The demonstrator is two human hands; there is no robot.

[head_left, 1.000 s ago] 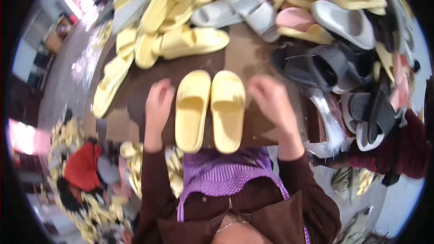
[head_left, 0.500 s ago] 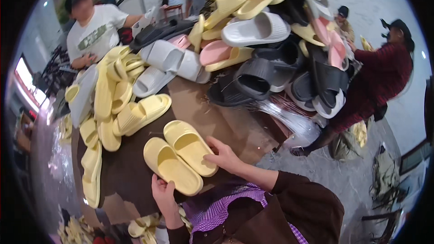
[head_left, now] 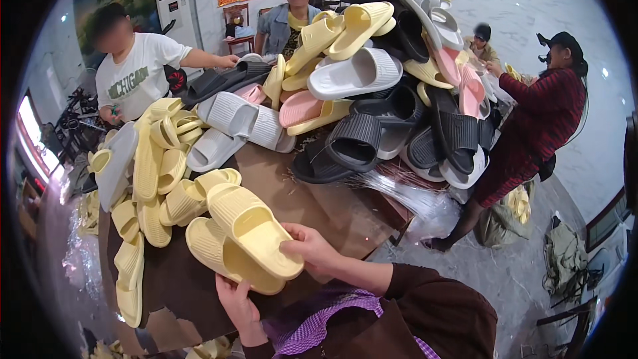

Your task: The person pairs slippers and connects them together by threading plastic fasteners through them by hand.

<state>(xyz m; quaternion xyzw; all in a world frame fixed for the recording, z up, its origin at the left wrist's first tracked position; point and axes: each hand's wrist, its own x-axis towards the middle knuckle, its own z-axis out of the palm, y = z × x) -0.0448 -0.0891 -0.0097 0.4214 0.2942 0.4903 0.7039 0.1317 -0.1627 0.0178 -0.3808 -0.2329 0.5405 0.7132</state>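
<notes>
At seven o'clock, the upper yellow slide sandal (head_left: pixel 259 229) is pinched heel-end by the right hand (head_left: pixel 311 248), the lower yellow slide sandal (head_left: pixel 228 255) edgewise by the left hand (head_left: pixel 236 300); toes are best aligned toward ten o'clock, gripped lightly.

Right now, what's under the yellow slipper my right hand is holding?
Under that yellow slipper in your right hand, a second slipper shows its strap and part of its footbed, your left hand at its heel. Its overlapped side is hidden.
</notes>
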